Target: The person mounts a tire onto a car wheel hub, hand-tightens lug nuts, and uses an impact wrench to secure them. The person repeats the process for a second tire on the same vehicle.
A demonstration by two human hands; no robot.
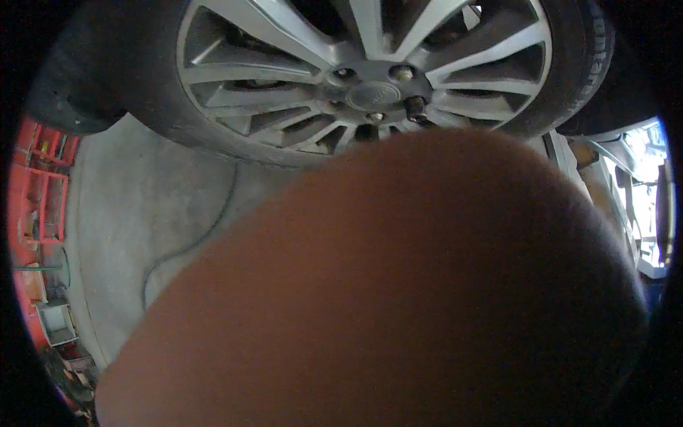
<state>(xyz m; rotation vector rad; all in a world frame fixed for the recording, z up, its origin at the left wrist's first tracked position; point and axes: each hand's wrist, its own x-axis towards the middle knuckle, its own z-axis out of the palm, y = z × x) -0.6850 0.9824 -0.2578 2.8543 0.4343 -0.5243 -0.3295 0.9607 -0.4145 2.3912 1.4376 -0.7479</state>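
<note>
A large, blurred, skin-toned part of an arm (pixel 384 285) fills the lower middle, very close to me. Which arm it is, I cannot tell. No fingers of my left or right hand show, so whatever they hold or touch is hidden. Beyond the arm stands a car wheel with a grey multi-spoke alloy rim (pixel 491 53) and a black tyre (pixel 153 78). Around its round centre cap (pixel 373 95) are recessed bolt holes. At the lower right one, a short dark cylindrical piece, like a socket (pixel 416 109), sticks out.
A dark hose or cable (pixel 206 233) curves over the grey concrete floor (pixel 121 206). Red metal racks (pixel 46 203) line the left side, with a pale open box (pixel 58 322) below them. On the right are metal beams (pixel 569 162) and a bright opening (pixel 649 192).
</note>
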